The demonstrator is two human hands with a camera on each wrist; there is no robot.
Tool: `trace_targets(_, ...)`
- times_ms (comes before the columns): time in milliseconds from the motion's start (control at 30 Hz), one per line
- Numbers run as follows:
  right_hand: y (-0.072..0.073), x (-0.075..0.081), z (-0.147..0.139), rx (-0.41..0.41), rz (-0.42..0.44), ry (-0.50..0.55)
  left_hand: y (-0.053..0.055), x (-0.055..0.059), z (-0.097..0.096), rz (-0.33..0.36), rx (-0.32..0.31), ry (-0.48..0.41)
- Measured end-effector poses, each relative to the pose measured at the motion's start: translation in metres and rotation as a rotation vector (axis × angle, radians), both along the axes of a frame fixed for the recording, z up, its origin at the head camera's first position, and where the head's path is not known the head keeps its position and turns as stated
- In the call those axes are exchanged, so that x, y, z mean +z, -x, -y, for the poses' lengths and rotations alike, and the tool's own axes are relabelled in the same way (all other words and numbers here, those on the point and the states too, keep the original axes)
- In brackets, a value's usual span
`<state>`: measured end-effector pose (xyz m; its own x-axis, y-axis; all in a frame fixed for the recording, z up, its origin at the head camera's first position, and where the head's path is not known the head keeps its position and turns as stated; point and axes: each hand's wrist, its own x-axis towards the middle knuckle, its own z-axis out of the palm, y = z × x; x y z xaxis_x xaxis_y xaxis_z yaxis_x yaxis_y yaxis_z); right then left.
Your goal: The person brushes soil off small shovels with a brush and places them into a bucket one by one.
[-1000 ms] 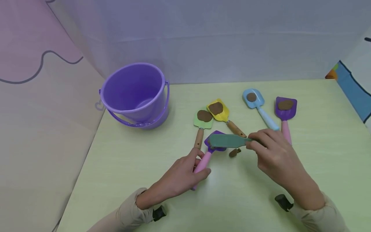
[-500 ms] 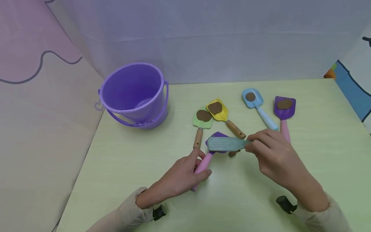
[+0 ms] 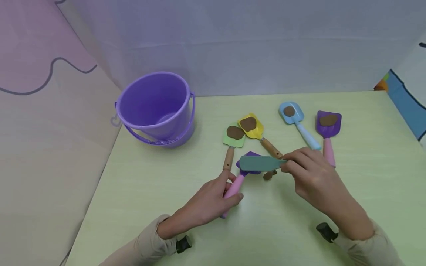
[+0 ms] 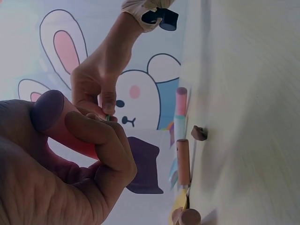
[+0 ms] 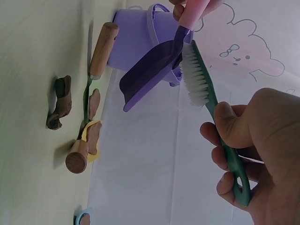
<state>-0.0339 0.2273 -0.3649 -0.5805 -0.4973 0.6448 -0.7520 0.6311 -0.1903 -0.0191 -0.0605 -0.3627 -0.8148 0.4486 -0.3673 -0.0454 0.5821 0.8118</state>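
My left hand (image 3: 209, 199) grips the pink handle of a toy shovel (image 3: 234, 187), fingers and thumb wrapped round it. In the right wrist view the shovel's purple blade (image 5: 147, 72) is raised over the table and tilted. My right hand (image 3: 316, 181) holds a green brush (image 3: 259, 163) by its handle, the back of the brush facing the head camera. Its white bristles (image 5: 194, 77) are right at the neck of the blade, and the brush head hides part of the blade in the head view. Below lies a brown clay-like lump (image 3: 268, 175) on the table.
A purple bucket (image 3: 186, 129) stands at the back left. Behind my hands lie a green shovel (image 3: 229, 157), a yellow one (image 3: 257, 132), a light blue one (image 3: 307, 136) and another purple one (image 3: 327, 132), each with a brown patch on its blade.
The brush has tipped back and forth over the shovel's blade, showing its textured back half a second ago and a smooth-looking one now. The left hand and shovel have barely moved.
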Motion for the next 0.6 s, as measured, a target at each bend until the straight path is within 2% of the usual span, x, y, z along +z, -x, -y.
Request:
trace_targets(367,0.0026,0.003,-0.0013,-0.046,-0.057,-0.007,-0.0002,0.0023,0.0009,0.023,-0.012,0.0)
trace_targets(600,0.001,0.0052,-0.0001,-0.061,-0.043,-0.002,0.0011,0.0,0.003,0.026,-0.026,-0.013)
